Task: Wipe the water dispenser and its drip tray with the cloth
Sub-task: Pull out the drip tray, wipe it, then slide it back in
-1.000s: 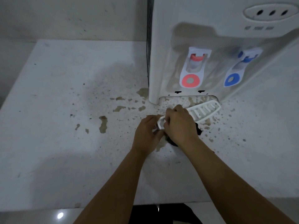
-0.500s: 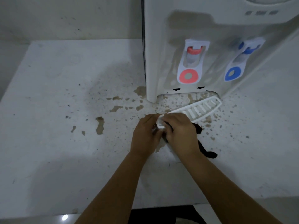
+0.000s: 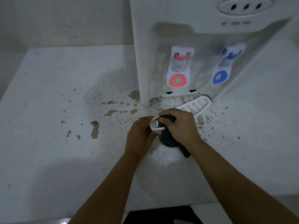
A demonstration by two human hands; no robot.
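Your two forearms reach forward over the white counter (image 3: 48, 159), which is spotted with brown stains. Your left hand (image 3: 140, 135) has its fingers (image 3: 146, 122) curled around the near end of the white drip tray (image 3: 192, 108), pinching its rim. Your right hand (image 3: 181, 126) has its fingers closed on the dark cloth (image 3: 169, 139), pressing it onto the tray's near end; a tail of cloth hangs down beneath your wrist to the counter. The slotted tray is out of its recess, lying slantwise in front of the dispenser (image 3: 202, 62), its far end pointing up and right toward the base; whether anything lies in it you cannot tell. Half a second ago more slots showed beyond your right hand; now the hand has slid further along them. Beyond, the red tap (image 3: 179, 68) and blue tap (image 3: 224, 67) stand over the empty recess.
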